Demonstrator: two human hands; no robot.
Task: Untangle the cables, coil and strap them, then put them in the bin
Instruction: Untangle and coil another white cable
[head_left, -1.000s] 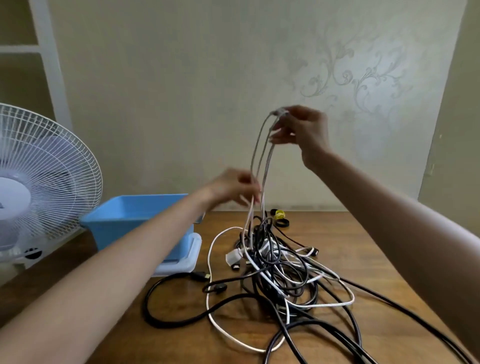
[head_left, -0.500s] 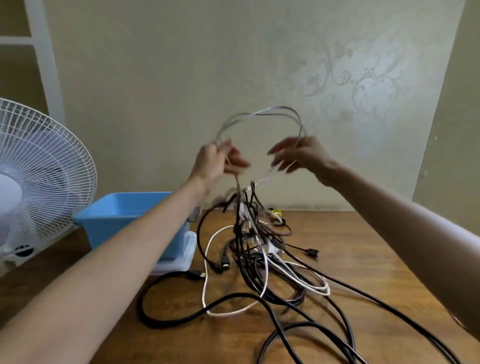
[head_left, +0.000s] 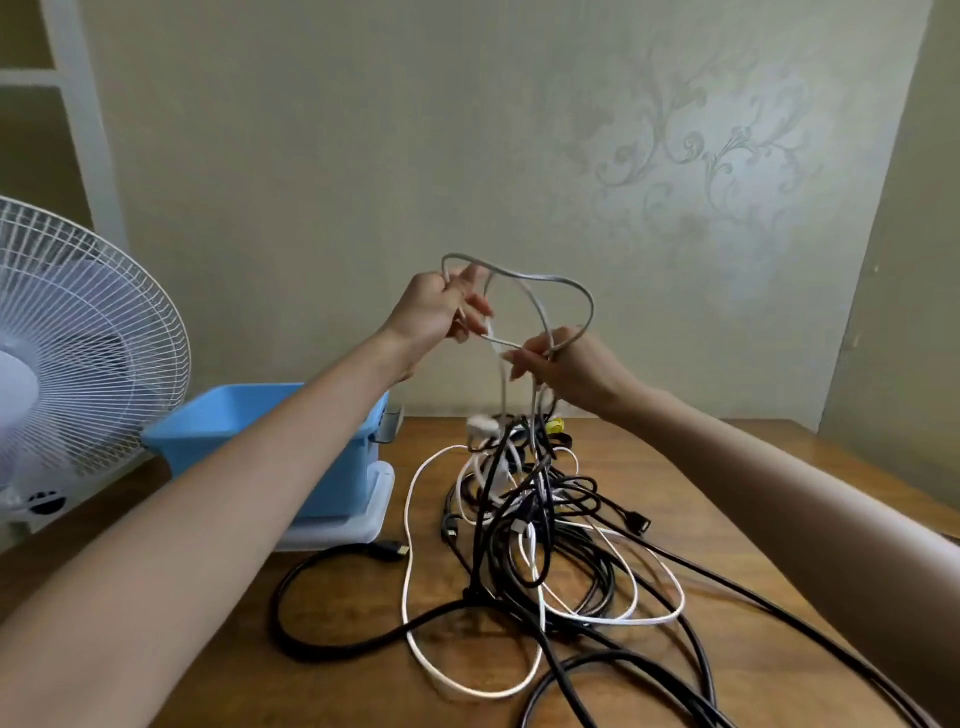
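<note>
A grey cable (head_left: 540, 280) arches in a loop between both hands above the table. My left hand (head_left: 436, 312) grips one side of the loop at the upper left. My right hand (head_left: 571, 369) pinches the other side, lower and to the right. From the hands, grey strands drop into a tangle of black and white cables (head_left: 535, 525) piled on the wooden table (head_left: 717, 499). A blue bin (head_left: 249, 415) stands at the left, partly hidden behind my left forearm.
A white fan (head_left: 78, 353) stands at the far left beside the bin. The bin rests on a white lid (head_left: 358, 525). A yellow-and-black strap (head_left: 557, 427) lies behind the tangle near the wall. Thick black cables (head_left: 779, 618) run off the table's front right.
My right hand has dropped from high above the pile to below my left hand's height. My left hand rose, and the straight grey strands now form a wide loop between the hands.
</note>
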